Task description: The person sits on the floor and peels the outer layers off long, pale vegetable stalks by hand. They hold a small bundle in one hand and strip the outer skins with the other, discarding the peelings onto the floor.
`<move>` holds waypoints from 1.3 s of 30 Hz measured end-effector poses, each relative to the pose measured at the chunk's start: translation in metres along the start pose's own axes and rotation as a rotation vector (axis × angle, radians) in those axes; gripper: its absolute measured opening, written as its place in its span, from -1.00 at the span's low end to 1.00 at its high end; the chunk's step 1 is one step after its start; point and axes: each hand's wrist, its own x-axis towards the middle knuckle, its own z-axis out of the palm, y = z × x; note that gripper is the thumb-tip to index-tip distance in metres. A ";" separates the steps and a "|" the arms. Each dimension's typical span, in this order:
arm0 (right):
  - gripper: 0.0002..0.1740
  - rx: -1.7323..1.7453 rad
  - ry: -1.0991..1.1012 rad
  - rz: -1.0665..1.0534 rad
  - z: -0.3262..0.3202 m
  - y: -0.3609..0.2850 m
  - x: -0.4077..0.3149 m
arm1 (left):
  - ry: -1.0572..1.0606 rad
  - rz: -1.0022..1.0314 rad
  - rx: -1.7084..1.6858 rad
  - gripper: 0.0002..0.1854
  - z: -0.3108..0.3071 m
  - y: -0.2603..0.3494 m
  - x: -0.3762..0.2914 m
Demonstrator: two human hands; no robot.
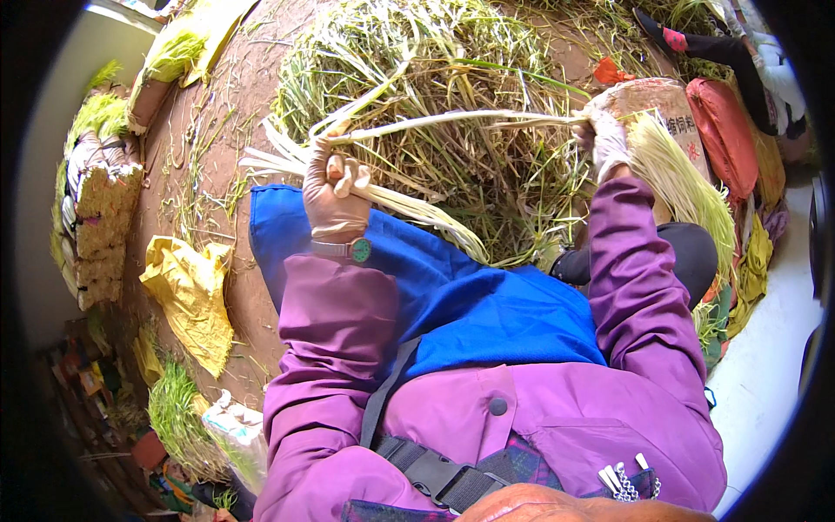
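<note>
My left hand (pixel 336 189), in a thin pale glove with a watch at the wrist, is closed around a small bundle of whitish plant stalks (pixel 424 212). The ends of the bundle stick out on both sides of the fist. One long pale stalk (pixel 443 121) stretches from the left hand to my right hand (pixel 603 137), which is also gloved and pinches its far end with some dry leaf. Under both hands lies a large heap of green and brown plant trimmings (pixel 456 156). A blue apron (pixel 496 313) covers my lap.
Beside my right forearm rests a sheaf of pale yellow-green stalks (pixel 678 173), near a printed sack (pixel 652 98) and a red sack (pixel 724 137). Stacked bundles (pixel 101 215) stand at left. A yellow sack (pixel 189 293) lies on the brown floor (pixel 254 274). Another person's leg (pixel 717 52) shows top right.
</note>
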 end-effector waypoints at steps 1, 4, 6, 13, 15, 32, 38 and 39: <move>-0.76 -0.154 0.047 -0.030 -0.018 0.006 0.017 | -0.040 0.012 0.001 -0.68 -0.003 0.005 0.001; -0.66 -0.857 0.084 -0.022 -0.067 0.014 0.037 | -0.066 0.077 -0.105 -0.71 -0.005 0.019 0.005; -0.56 -1.084 0.014 0.036 -0.066 0.017 0.028 | -0.080 0.040 -0.004 -0.71 -0.001 0.019 0.004; -0.60 -0.448 -0.870 -0.213 0.083 -0.014 -0.082 | -0.120 -0.222 0.263 -0.62 0.016 -0.026 -0.015; -0.57 -0.305 -1.008 -0.263 0.112 -0.027 -0.115 | -0.117 -0.277 0.280 -0.59 0.016 -0.034 -0.019; -0.76 -0.540 -0.659 -0.507 0.112 -0.037 -0.171 | 0.042 -0.275 0.595 -0.71 0.014 -0.059 -0.034; -0.75 -0.097 -0.797 0.247 0.125 -0.021 -0.171 | 0.065 -0.321 0.604 -0.78 0.019 -0.065 -0.038; -0.77 -0.013 -0.763 0.326 0.125 -0.019 -0.168 | 0.060 -0.312 0.609 -0.79 0.021 -0.065 -0.040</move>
